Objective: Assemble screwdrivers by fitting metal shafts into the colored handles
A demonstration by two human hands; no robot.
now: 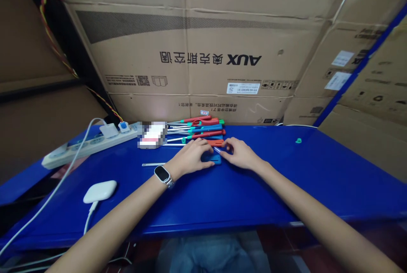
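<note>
At the middle of a blue table [273,192], a blue tool [218,160] lies with its metal rod pointing left, partly covered by a person's left hand [194,156]. The left grip is moderately parted, thumb and fingers around the handle; whether it bears any weight cannot be told. The right hand [239,152] meets it from the right, grip narrow, a small purple piece [217,150] showing at the thumb tip; whether it is pinched is unclear. Just beyond, more tools [206,128] lie bunched, handles red, blue and orange. A pixelated object [154,135] sits to their left, a green piece [298,140] far right. Farther left are a power strip [95,140] and, nearer, a white case [100,191]. Cardboard [222,31] walls the far side.
</note>
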